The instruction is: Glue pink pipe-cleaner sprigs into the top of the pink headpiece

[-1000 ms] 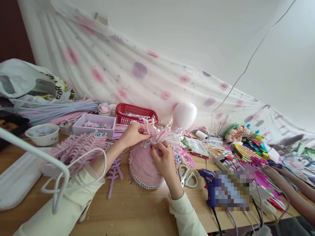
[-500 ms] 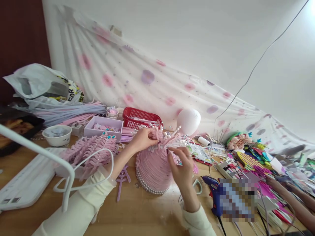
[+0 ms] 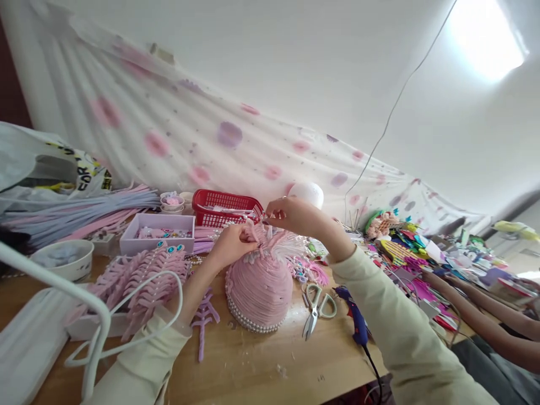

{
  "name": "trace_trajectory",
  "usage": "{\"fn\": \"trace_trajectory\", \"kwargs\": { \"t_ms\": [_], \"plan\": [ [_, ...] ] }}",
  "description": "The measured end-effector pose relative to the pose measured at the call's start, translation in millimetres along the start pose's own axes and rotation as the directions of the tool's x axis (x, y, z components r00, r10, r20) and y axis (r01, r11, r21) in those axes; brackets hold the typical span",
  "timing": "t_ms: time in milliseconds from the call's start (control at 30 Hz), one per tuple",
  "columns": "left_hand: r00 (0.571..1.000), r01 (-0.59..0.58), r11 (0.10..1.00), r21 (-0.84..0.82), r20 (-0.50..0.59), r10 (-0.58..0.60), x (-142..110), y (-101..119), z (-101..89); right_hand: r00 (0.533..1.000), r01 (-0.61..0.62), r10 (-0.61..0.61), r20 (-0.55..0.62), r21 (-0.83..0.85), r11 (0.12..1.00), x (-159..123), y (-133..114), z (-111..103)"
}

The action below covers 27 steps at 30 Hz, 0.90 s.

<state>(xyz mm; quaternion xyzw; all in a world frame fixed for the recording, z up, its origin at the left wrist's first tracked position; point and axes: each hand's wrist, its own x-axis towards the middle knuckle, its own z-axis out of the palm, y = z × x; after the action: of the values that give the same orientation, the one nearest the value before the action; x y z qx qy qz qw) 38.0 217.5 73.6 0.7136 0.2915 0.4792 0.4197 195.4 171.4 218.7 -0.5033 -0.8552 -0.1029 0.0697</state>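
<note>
A pink dome (image 3: 259, 287) wrapped in fuzzy pipe cleaners stands on the table, a string of white pearls around its base. My left hand (image 3: 236, 243) is closed on a pink pipe-cleaner piece (image 3: 255, 232) at the dome's top. Above it, my right hand (image 3: 291, 215) reaches across from the right with its fingers pinched together. Whatever lies between those fingertips is too small to make out. Pale, clear-looking strands (image 3: 293, 246) with beads spread from the top on the right side.
Scissors (image 3: 313, 312) and a blue glue gun (image 3: 354, 318) lie right of the dome. Leftward are a bead box (image 3: 157, 247), pink pipe-cleaner feathers (image 3: 158, 270) and a white cable (image 3: 179, 298). Behind stand a red basket (image 3: 228, 199) and white balloon-like ball (image 3: 310, 194). Another person's arms (image 3: 485, 320) are far right.
My right hand has risen from the dome's right side to above its top. My left hand stays at the top. The view has shifted right, and the scissors now show fully.
</note>
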Motion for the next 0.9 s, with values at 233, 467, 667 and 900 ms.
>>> {"fn": "trace_trajectory", "kwargs": {
  "t_ms": [233, 467, 667, 900],
  "plan": [
    [0.999, 0.031, 0.998, -0.059, 0.019, -0.030, -2.3, 8.1, 1.9, 0.999, -0.046, 0.047, -0.006, 0.061, 0.997, 25.3, 30.4, 8.0],
    [0.999, 0.054, 0.995, -0.088, 0.007, -0.053, -2.4, 7.4, 3.1, 0.999, -0.034, 0.029, 0.033, 0.166, 0.986, 28.3, 51.3, 12.5],
    [0.998, 0.056, 0.995, -0.078, 0.004, -0.056, -1.8, 5.2, 3.1, 1.000, -0.031, 0.030, 0.005, 0.185, 0.982, 26.7, 53.8, 14.2],
    [0.999, 0.037, 0.997, -0.073, 0.013, -0.036, -1.2, 4.0, 3.3, 1.000, -0.017, 0.013, 0.019, 0.205, 0.979, 29.1, 45.5, 8.5]
  ]
}}
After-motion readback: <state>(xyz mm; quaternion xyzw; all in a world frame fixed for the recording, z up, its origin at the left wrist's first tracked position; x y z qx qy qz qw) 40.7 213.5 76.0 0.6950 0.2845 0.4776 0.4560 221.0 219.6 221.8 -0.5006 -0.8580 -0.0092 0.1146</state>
